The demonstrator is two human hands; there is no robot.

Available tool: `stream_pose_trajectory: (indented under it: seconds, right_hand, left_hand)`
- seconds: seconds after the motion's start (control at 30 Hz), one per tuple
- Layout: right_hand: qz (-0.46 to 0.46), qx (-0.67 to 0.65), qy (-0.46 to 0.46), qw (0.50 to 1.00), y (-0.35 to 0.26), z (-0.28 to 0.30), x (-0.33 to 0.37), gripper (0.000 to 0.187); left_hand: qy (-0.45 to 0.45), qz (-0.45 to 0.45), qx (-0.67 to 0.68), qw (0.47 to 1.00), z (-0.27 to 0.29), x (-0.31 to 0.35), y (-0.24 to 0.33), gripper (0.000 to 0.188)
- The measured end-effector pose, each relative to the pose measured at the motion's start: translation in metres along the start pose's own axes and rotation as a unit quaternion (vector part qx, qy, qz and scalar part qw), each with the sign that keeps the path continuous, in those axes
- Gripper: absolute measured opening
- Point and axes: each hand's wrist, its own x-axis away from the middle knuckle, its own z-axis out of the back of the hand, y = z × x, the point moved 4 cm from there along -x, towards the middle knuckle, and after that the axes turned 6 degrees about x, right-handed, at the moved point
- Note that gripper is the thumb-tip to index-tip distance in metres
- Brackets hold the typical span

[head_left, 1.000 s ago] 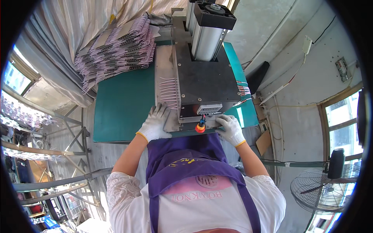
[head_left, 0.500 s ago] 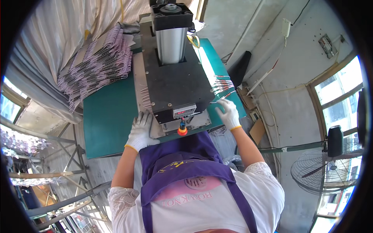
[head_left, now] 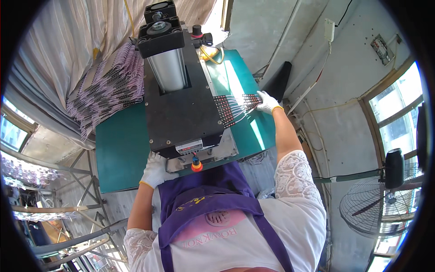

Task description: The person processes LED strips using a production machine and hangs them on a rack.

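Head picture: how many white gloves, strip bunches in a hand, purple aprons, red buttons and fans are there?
White gloves: 2 (left hand, right hand)
Strip bunch in a hand: 1
Purple apron: 1
Red button: 1
Fan: 1
Total: 6

At the centre of the frame, the machine housing (head_left: 181, 120) is matt black, its cylinder (head_left: 166, 70) silver-grey, and its knob (head_left: 196, 165) orange-red and yellow. Right of it, the strips (head_left: 225, 112) are black dotted with red and white, joined by whitish strands (head_left: 239, 104). The left glove (head_left: 156, 169) and right glove (head_left: 268, 103) are white with yellow cuffs. The worktop (head_left: 120, 152) is deep green, streaked with white glare at right. Upper left, the stack (head_left: 108, 86) mixes lilac and black; the curtain (head_left: 54, 50) is pale with darker stripes. Lower centre, the apron (head_left: 205, 185) is purple with yellow lettering.
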Motion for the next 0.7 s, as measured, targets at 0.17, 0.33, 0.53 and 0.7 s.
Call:
stream_pose_trajectory:
  seconds: [0.17, 0.33, 0.53, 0.7]
  right_hand:
    - [0.044, 0.007, -0.04, 0.998, 0.016, 0.006, 0.0, 0.08]
    - [0.024, -0.034, 0.004, 0.999, 0.016, 0.023, 0.024, 0.064]
    - [-0.01, -0.077, -0.067, 0.995, 0.026, 0.012, 0.019, 0.062]
    - [-0.005, -0.054, -0.068, 0.996, 0.026, 0.022, 0.023, 0.062]
  left_hand:
    - [-0.021, 0.055, 0.012, 0.998, -0.003, 0.0, 0.003, 0.086]
    - [-0.046, 0.103, 0.031, 0.993, -0.012, 0.0, -0.005, 0.083]
    - [-0.039, 0.126, 0.051, 0.99, -0.006, 0.005, 0.012, 0.082]
    - [0.147, -0.001, 0.028, 0.989, -0.037, 0.021, 0.005, 0.076]
